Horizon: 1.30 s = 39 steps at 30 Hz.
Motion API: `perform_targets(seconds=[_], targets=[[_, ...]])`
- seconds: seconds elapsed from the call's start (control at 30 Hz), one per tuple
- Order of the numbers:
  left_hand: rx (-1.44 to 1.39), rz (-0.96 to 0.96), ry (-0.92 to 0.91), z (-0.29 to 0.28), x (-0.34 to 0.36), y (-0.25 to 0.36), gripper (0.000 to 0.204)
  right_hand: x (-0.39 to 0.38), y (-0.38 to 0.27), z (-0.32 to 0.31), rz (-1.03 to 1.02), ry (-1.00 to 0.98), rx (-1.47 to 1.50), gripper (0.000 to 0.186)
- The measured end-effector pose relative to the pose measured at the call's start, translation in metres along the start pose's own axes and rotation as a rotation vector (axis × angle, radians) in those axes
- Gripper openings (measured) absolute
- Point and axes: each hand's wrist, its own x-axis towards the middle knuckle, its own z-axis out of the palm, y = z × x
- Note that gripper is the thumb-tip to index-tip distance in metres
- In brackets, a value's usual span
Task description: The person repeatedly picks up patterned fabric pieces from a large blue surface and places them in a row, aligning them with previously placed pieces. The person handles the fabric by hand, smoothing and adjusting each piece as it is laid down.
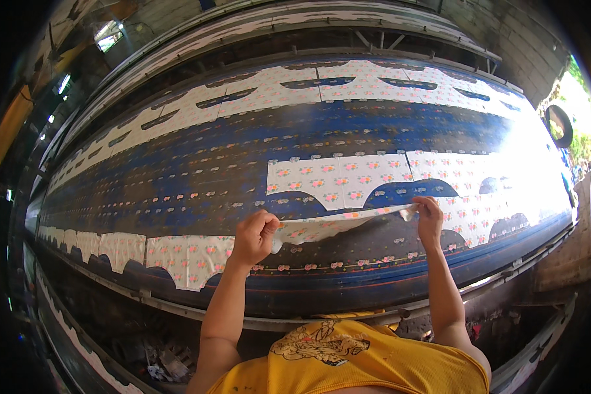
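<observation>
A cut piece of white fabric with a pink floral print (328,225) is stretched between my two hands, just above the long table. My left hand (257,238) is closed in a pinch on one end of it. The other end is pinched by my right hand (428,220). The fabric's lower edge hangs in a curve. Beyond it, a similar floral fabric panel (348,176) lies flat. Another flat panel (190,257) is to the left of my left hand, along the near edge.
The long dark blue table (177,177) bears stray print marks. More floral panels (335,88) line its far side. A metal rail (295,324) runs along the near edge. Behind stands another long table (295,26). Bright light glares at the right.
</observation>
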Motion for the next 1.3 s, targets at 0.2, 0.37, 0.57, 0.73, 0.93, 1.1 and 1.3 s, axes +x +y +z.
perform_targets(seconds=[0.2,0.37,0.57,0.73,0.93,1.1,1.3], targets=[[-0.015,-0.001,0.045,-0.003,-0.009,-0.003,0.017,-0.002,-0.022,-0.014,-0.188,0.065,-0.076,0.015],[0.110,-0.074,-0.007,0.012,-0.009,-0.049,0.014,0.017,-0.007,-0.013,-0.210,-0.080,-0.167,0.009],[0.214,-0.083,-0.098,0.049,0.020,-0.131,0.015,0.058,0.032,0.026,-0.073,-0.269,-0.262,0.016],[0.308,-0.013,-0.124,0.065,0.063,-0.186,0.018,0.107,0.051,0.053,-0.095,-0.266,-0.272,0.020],[0.432,-0.016,-0.197,0.089,0.101,-0.238,0.018,0.156,0.084,0.093,-0.144,-0.307,-0.392,0.024],[0.553,-0.018,-0.273,0.103,0.123,-0.252,0.022,0.175,0.121,0.116,-0.213,-0.296,-0.494,0.026],[0.629,-0.059,-0.304,0.109,0.127,-0.265,0.022,0.180,0.129,0.129,-0.244,-0.309,-0.573,0.024]])
